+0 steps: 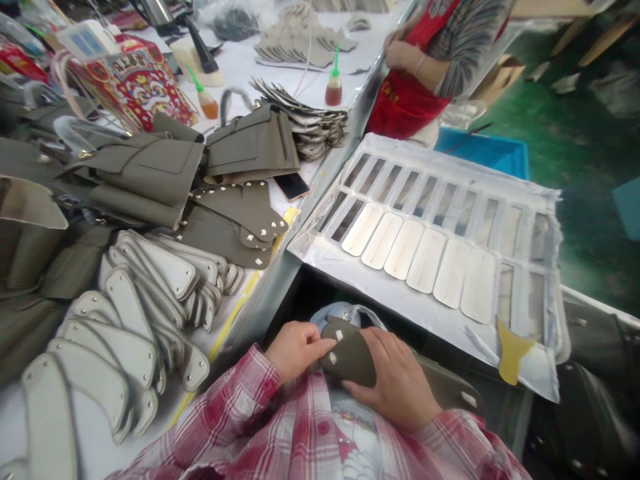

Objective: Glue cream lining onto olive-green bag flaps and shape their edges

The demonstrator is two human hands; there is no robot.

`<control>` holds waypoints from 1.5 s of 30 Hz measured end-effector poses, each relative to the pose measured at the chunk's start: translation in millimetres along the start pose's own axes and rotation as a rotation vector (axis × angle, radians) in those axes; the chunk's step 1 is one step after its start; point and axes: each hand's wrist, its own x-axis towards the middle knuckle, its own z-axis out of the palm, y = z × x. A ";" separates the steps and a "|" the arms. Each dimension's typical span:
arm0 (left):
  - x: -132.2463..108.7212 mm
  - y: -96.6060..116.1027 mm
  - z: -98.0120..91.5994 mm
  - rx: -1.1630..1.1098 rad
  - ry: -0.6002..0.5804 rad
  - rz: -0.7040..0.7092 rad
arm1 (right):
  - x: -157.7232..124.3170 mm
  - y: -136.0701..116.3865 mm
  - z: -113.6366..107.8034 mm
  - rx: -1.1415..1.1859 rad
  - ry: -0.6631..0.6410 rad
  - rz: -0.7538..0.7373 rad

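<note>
An olive-green bag panel [353, 357] with small white squares lies in my lap, bent up at its near end. My left hand [295, 350] is closed at the panel's left edge, the thumb against it beside a white square. From the other side my right hand [397, 380] grips the panel, fingers over the top and thumb underneath. Part of the olive material runs on to the right, behind the right wrist. Behind the panel a clear plastic-wrapped loop [367, 317] shows, its lower part hidden.
Left table: pale strap pieces [127, 353] in piles, olive bags [150, 167], flat panels [240, 213], a phone [291, 185] and glue bottles [333, 87]. At right, a white slotted board [320, 243] carries several pale strips [425, 260]. A person in a red apron [410, 100] stands beyond.
</note>
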 end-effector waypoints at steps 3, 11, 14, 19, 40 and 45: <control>-0.2 2.2 -3.5 0.027 0.008 0.014 | -0.4 1.6 1.5 -0.032 0.006 -0.025; 0.6 2.9 -11.3 0.027 -0.044 0.028 | -3.5 2.6 6.5 -0.073 0.010 -0.037; 1.7 -0.4 -11.7 0.018 -0.063 0.049 | -5.2 3.1 8.9 -0.100 0.024 -0.048; 3.3 -7.3 -5.9 -0.045 -0.065 0.035 | -5.5 4.0 8.3 -0.135 0.045 -0.086; 4.3 -22.1 9.3 -0.237 -0.072 -0.002 | 15.0 -2.8 -1.2 -0.065 -0.115 -0.136; 6.6 -17.4 2.5 -0.375 -0.158 0.018 | 13.9 -3.4 0.3 -0.075 -0.104 -0.154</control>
